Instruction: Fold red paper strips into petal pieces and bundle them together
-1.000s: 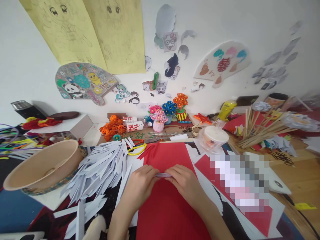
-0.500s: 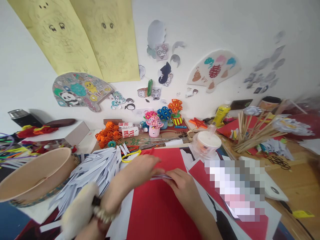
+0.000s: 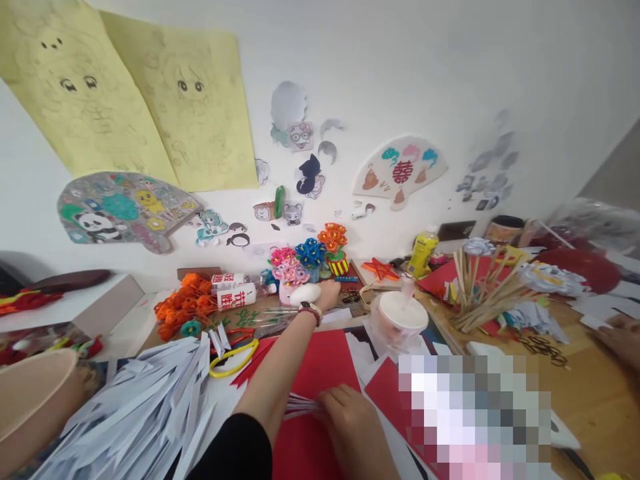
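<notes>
My right hand (image 3: 347,417) is closed on a bundle of folded white paper strips (image 3: 300,405), keeping it over the red paper (image 3: 327,357). My left arm stretches across the red paper to the back of the table. There my left hand (image 3: 329,295) is beside the dark rubber bands (image 3: 351,296), close to the potted craft flowers (image 3: 293,270). Its fingers are small and partly hidden, so their grip is unclear. A white fluffy piece (image 3: 306,294) and a beaded bracelet (image 3: 314,312) sit at my left wrist.
Loose white paper strips (image 3: 135,393) pile up on the left, near yellow-handled scissors (image 3: 235,359). A lidded cup (image 3: 403,311) stands right of the red paper. Wooden sticks (image 3: 473,293) lie farther right. Another person's hand (image 3: 623,339) rests at the right edge.
My left hand has let go of the paper strips and moved forward to the table's back. My right hand still holds the bundle. The view has shifted, and another person's hand now shows at right.
</notes>
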A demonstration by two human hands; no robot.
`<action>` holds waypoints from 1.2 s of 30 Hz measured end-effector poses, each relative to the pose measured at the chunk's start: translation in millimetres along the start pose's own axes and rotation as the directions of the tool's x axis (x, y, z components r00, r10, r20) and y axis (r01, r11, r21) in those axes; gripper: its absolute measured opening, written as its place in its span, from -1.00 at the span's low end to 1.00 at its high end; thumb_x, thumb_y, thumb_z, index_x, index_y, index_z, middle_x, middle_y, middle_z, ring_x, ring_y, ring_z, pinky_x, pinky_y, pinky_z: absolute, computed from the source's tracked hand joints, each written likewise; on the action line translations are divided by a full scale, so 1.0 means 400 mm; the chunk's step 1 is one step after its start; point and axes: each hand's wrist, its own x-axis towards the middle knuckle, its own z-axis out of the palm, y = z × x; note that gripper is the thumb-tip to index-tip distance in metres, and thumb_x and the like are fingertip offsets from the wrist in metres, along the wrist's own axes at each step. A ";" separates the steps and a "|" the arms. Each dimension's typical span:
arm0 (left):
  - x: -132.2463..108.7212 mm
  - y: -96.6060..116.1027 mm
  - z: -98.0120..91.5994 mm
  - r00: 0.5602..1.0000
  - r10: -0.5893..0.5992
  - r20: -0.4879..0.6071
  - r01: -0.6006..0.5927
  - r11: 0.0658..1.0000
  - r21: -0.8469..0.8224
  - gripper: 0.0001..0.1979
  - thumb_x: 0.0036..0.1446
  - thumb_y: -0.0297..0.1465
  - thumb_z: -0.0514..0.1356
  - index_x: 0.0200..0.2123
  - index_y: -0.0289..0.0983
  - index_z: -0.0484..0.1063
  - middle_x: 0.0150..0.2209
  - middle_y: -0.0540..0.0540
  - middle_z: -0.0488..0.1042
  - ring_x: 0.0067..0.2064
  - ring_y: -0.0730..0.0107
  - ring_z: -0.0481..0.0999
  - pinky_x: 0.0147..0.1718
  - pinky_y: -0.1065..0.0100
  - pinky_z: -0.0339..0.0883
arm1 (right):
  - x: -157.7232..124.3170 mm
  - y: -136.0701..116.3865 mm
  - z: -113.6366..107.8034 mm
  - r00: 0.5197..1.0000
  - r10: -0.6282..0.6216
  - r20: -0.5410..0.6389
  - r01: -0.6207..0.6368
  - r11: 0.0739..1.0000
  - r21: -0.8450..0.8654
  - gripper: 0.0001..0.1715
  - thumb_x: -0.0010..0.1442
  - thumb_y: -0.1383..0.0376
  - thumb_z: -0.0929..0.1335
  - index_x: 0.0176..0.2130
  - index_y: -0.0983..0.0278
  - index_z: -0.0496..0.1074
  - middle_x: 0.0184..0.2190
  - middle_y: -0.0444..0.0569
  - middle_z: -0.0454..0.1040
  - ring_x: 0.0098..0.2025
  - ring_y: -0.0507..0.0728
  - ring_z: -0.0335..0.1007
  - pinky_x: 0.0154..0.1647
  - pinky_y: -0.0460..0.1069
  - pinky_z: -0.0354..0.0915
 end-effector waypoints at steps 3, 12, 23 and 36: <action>0.010 -0.012 0.024 1.000 -0.011 -0.008 0.011 1.000 -0.003 -0.64 0.27 -0.28 0.20 0.07 -0.29 0.36 0.05 -0.19 0.42 -0.02 0.19 0.49 -0.08 0.08 0.45 | -0.001 0.001 0.015 0.999 0.017 -0.034 -0.017 1.000 -0.001 -0.73 0.12 0.56 0.27 -0.47 0.23 0.36 -0.58 -0.10 0.45 -0.57 0.13 0.33 -0.54 -0.01 0.08; -0.037 -0.081 0.013 0.998 -0.036 -0.046 0.030 0.992 -0.126 -0.65 0.28 -0.28 0.18 0.07 -0.28 0.36 0.05 -0.18 0.42 -0.03 0.20 0.50 -0.08 0.07 0.45 | 0.010 -0.012 -0.026 0.981 0.106 0.161 -0.113 0.993 0.037 -0.77 0.07 0.57 0.38 -0.33 0.26 0.48 -0.45 -0.07 0.55 -0.46 0.14 0.45 -0.49 -0.04 0.17; -0.034 -0.075 0.023 0.991 -0.104 -0.080 0.088 0.979 -0.184 -0.65 0.27 -0.28 0.18 0.07 -0.28 0.36 0.05 -0.18 0.42 -0.03 0.20 0.49 -0.08 0.07 0.45 | 0.005 -0.009 -0.009 0.987 0.095 0.129 -0.103 0.993 0.059 -0.78 0.09 0.56 0.37 -0.38 0.23 0.46 -0.47 -0.09 0.55 -0.45 0.14 0.48 -0.48 -0.06 0.21; 0.054 -0.102 0.089 0.994 -0.106 -0.039 0.087 0.935 -0.344 -0.65 0.27 -0.28 0.19 0.07 -0.29 0.36 0.05 -0.18 0.42 -0.03 0.20 0.50 -0.09 0.07 0.45 | -0.022 0.017 0.055 0.999 0.041 0.011 -0.041 0.999 0.002 -0.83 0.12 0.46 0.36 -0.43 0.20 0.36 -0.53 -0.10 0.50 -0.52 0.13 0.39 -0.52 -0.03 0.14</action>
